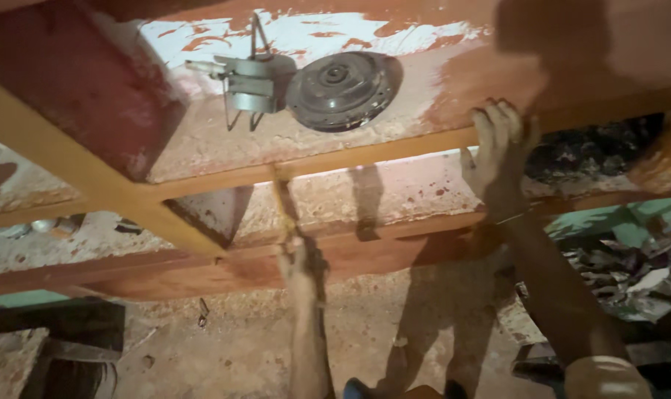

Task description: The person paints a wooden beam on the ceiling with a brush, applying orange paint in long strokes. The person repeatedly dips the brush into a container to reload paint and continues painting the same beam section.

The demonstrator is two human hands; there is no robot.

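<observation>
My left hand is closed around a thin yellowish stick-like tool whose tip meets an orange wooden rail of a wooden frame. The picture is blurred, so I cannot tell what kind of tool it is. My right hand grips the same rail further right, with the fingers curled over its top edge. Beyond the rail lies a rough board partly coated in reddish-brown paint, with bare white patches.
A round dark metal disc and a grey metal bracket lie on the board. A diagonal orange beam crosses at the left. Scrap and debris are piled at the right. The dusty ground shows below.
</observation>
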